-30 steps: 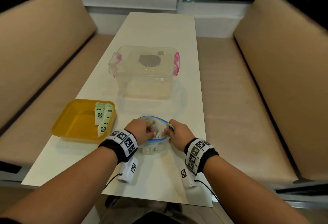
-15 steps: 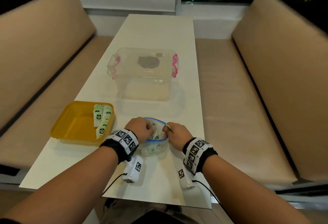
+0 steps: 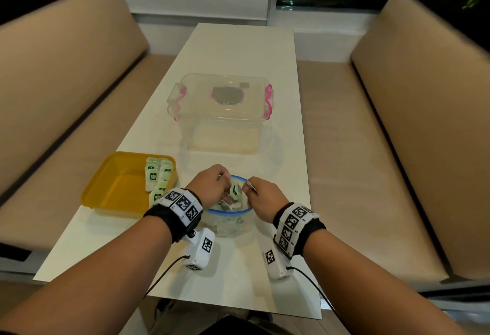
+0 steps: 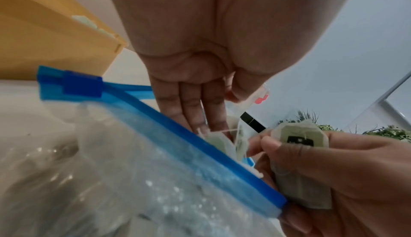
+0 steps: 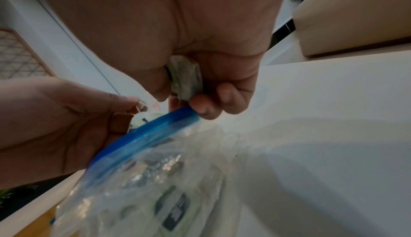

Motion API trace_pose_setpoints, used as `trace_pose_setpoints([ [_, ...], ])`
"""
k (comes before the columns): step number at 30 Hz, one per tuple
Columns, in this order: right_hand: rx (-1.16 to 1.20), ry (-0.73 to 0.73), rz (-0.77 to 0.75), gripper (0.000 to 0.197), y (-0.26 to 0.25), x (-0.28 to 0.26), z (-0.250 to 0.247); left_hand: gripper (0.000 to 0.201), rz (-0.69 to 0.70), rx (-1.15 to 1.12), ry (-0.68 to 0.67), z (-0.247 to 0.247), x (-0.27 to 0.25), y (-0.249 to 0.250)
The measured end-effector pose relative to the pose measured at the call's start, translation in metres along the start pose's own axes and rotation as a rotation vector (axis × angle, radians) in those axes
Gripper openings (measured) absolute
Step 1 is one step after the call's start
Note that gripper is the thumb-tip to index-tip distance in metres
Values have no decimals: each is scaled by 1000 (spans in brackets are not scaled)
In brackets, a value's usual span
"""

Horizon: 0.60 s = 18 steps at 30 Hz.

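Note:
A clear zip bag (image 3: 230,222) with a blue rim (image 4: 155,116) stands open at the table's near end, with several tea bags inside. My left hand (image 3: 212,183) reaches into its mouth. Thumb and fingers pinch a green tea bag (image 3: 234,191) that hangs just above the opening. My right hand (image 3: 261,194) grips the bag's right rim (image 5: 177,116). It also has tea bags (image 5: 184,77) curled in its palm, and one tea bag (image 4: 300,140) shows under its thumb. The left fingertips are partly hidden by the plastic.
A yellow tray (image 3: 116,188) to the left of the zip bag holds several green tea bags (image 3: 156,175) along its right side. A lidded clear box (image 3: 220,111) with pink latches stands mid-table. Tan benches flank the white table (image 3: 244,56).
The left hand has lifted slightly, and a green tea bag now shows between the two hands above the bag's opening. The right hand stays on the rim.

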State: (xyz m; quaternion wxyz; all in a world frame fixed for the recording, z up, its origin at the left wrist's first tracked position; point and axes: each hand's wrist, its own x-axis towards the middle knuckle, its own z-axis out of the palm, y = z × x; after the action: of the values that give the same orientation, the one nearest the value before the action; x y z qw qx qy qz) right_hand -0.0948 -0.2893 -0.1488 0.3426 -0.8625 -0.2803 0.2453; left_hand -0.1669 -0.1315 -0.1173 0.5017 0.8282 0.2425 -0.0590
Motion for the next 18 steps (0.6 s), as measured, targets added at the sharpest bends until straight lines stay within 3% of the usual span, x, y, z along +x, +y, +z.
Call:
trace_pose_setpoints([
  [2, 0, -11, -4, 19, -1, 0, 1, 15, 15, -2, -33, -2, -1, 2],
  [6, -40, -15, -3, 40, 0, 3, 4, 10, 31, -28, -54, -2, -4, 4],
  [7, -31, -9, -10, 35, 1, 5, 6, 6, 47, -26, -75, -2, -5, 4],
  [9, -51, -13, -14, 16, -1, 7, 6, 17, 92, 25, -108, -3, -5, 2],
  [10, -69, -17, -11, 16, -4, 7, 5, 23, 104, 56, -106, -4, -5, -1],
  [15, -75, 64, 2, 29, -3, 12, 1, 29, 103, 145, 88, -11, -1, -4],
  [18, -59, 103, 13, 25, -6, 12, -4, 24, 119, 201, 163, -24, 1, -1],
])
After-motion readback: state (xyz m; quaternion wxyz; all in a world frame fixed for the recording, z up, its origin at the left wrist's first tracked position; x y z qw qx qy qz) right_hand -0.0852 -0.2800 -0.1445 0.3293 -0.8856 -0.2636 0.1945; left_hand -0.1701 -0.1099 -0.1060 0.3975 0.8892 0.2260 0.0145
